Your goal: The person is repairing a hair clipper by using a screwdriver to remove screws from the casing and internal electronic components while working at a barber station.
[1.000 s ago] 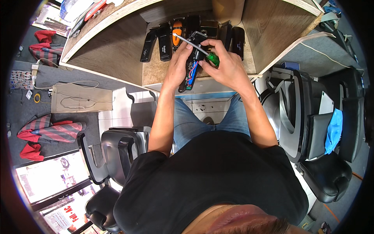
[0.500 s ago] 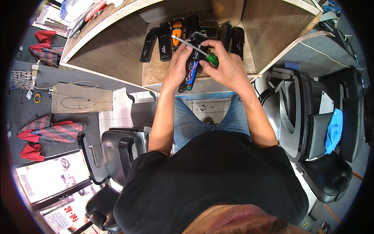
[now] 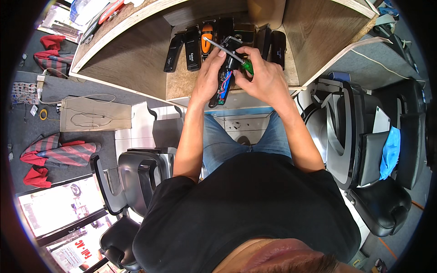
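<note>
An opened black hair clipper (image 3: 227, 63) is gripped by my left hand (image 3: 209, 77) along its left side. Its lower housing is off, baring a blue battery (image 3: 224, 87) and thin red wires. My right hand (image 3: 265, 75) is closed around the green handle of a screwdriver (image 3: 247, 66). The metal shaft slants up and left across the clipper, its tip beyond the left fingertips. My right fingers also lie close to the clipper's upper right side; whether they touch it is hard to tell.
Behind my hands, on the wooden shelf (image 3: 177, 86), stand several black clippers (image 3: 193, 49) and an orange one (image 3: 207, 33). Wooden panels (image 3: 127, 63) rise left and right. A black chair (image 3: 143, 175) stands at left; more seating (image 3: 382, 204) is at right.
The screwdriver has swung slightly, its tip shifting up and right, with the handle turned a little inside my right hand. My left hand and the clipper stay nearly still.
</note>
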`<state>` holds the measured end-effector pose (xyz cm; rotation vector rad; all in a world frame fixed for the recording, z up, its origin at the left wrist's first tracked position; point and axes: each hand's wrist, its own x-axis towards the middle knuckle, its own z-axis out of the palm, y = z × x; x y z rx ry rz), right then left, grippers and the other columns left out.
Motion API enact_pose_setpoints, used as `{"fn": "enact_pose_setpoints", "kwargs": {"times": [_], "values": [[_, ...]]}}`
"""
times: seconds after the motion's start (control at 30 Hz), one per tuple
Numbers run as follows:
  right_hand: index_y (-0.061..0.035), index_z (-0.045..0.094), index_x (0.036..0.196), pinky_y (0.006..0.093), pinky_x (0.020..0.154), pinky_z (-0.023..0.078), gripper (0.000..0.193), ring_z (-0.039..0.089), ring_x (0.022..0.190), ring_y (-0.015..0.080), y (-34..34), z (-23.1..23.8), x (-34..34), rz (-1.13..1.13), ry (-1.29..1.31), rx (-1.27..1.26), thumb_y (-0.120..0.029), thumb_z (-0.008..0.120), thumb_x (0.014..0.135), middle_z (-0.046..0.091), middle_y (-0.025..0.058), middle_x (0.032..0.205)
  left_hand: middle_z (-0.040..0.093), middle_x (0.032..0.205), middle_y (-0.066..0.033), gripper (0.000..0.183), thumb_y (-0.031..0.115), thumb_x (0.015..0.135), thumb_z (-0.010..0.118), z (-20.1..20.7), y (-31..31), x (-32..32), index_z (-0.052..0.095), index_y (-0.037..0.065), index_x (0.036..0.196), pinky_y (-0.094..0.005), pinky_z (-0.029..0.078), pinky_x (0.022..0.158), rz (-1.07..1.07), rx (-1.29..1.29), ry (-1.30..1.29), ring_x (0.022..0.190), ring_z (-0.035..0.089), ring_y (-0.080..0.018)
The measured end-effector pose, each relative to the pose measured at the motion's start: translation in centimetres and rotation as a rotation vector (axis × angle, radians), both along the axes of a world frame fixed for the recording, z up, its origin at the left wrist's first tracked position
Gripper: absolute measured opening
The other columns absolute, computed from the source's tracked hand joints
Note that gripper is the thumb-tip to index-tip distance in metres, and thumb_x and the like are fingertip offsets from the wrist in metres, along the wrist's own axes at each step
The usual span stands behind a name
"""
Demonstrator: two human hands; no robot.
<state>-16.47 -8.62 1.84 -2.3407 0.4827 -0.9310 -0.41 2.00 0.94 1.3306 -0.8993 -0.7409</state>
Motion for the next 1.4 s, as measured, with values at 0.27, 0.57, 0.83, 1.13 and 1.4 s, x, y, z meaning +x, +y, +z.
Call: {"fn": "enact_pose_setpoints", "kwargs": {"times": [0.27, 0.57, 0.83, 1.13, 1.4], "values": [[-0.0122, 0.056, 0.135, 0.0471, 0.059, 0.058, 0.053, 0.075, 0.068, 0.0333, 0.3, 0.0, 0.0, -0.030, -0.019, -0.099, -0.029, 0.077, 0.089, 0.073, 0.0095, 0.073, 0.057, 0.152, -0.0209, 0.057, 0.033, 0.111, 0.051, -1.4, 0.1, 0.8, 0.053, -0.009, 0.148, -0.0333, 0.033, 0.121, 0.052, 0.028, -0.026, 0.142, 0.050, -0.0252], [-0.0109, 0.057, 0.133, 0.0458, 0.059, 0.057, 0.052, 0.074, 0.066, 0.0320, 0.2, -0.6, 0.0, -0.048, -0.029, -0.114, -0.029, 0.078, 0.089, 0.072, 0.0086, 0.071, 0.047, 0.161, -0.0256, 0.061, 0.036, 0.110, 0.051, -1.1, 0.2, 0.3, 0.052, -0.010, 0.149, -0.0365, 0.029, 0.125, 0.113, 0.059, -0.122, 0.151, 0.043, -0.0312], [-0.0092, 0.057, 0.132, 0.0454, 0.058, 0.056, 0.052, 0.074, 0.065, 0.0316, 0.2, -0.7, 0.0, -0.059, -0.050, -0.141, -0.029, 0.078, 0.089, 0.071, 0.0080, 0.068, 0.046, 0.161, -0.0249, 0.063, 0.039, 0.109, 0.053, -0.3, 0.3, -0.4, 0.052, -0.008, 0.150, -0.0365, 0.029, 0.125, 0.150, 0.079, -0.084, 0.151, 0.043, -0.0309], [-0.0096, 0.057, 0.134, 0.0459, 0.057, 0.054, 0.052, 0.074, 0.067, 0.0329, 0.2, -0.7, 0.0, -0.042, -0.057, -0.136, -0.028, 0.077, 0.090, 0.071, 0.0093, 0.069, 0.047, 0.161, -0.0249, 0.066, 0.040, 0.109, 0.054, -0.3, 0.4, -0.2, 0.048, -0.010, 0.152, -0.0358, 0.029, 0.125, 0.143, 0.080, -0.062, 0.151, 0.043, -0.0298], [-0.0095, 0.056, 0.136, 0.0467, 0.059, 0.055, 0.052, 0.075, 0.068, 0.0340, 0.1, -0.5, -0.1, -0.024, -0.052, -0.129, -0.029, 0.076, 0.092, 0.073, 0.0106, 0.072, 0.048, 0.159, -0.0253, 0.069, 0.041, 0.109, 0.056, 0.7, 0.4, -0.9, 0.047, -0.011, 0.153, -0.0351, 0.030, 0.124, 0.162, 0.080, -0.017, 0.149, 0.044, -0.0280]]}}
